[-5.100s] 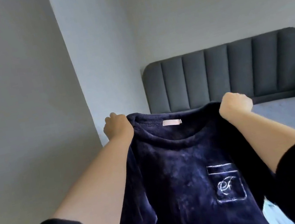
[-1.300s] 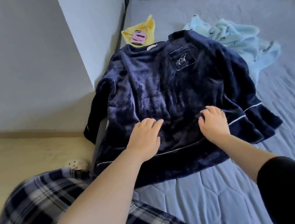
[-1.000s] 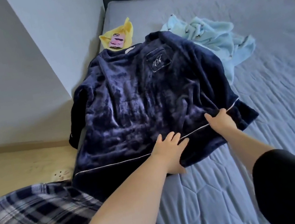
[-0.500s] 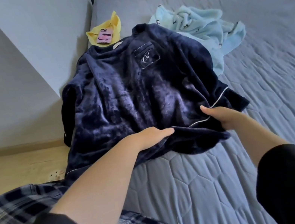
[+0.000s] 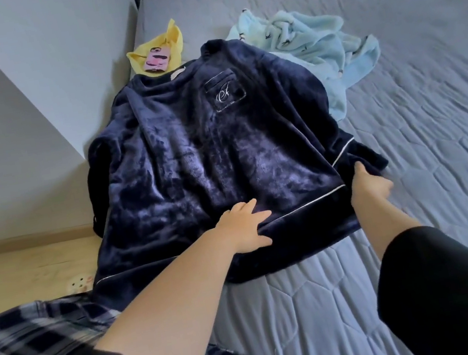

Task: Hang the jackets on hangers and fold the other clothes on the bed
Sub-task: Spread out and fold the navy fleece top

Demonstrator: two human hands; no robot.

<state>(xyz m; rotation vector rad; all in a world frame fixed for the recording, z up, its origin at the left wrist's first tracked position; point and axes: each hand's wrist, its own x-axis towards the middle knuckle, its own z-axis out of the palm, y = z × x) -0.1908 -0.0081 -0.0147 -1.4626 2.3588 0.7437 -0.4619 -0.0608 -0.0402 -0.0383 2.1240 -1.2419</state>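
Head view: a navy top [image 5: 209, 166] lies front-up at centre frame on the left edge of the bed [image 5: 423, 143]. Its long axis runs from the hem at the bottom to the collar at the top. The left hand [image 5: 243, 227] presses flat near the hem with fingers spread. The right hand [image 5: 367, 189] grips the hem's right corner. A light blue garment [image 5: 311, 38] lies crumpled at upper right.

The navy top [image 5: 208, 163] has one white curly letter sewn on its chest pocket [image 5: 224, 91]; which letter is unclear.
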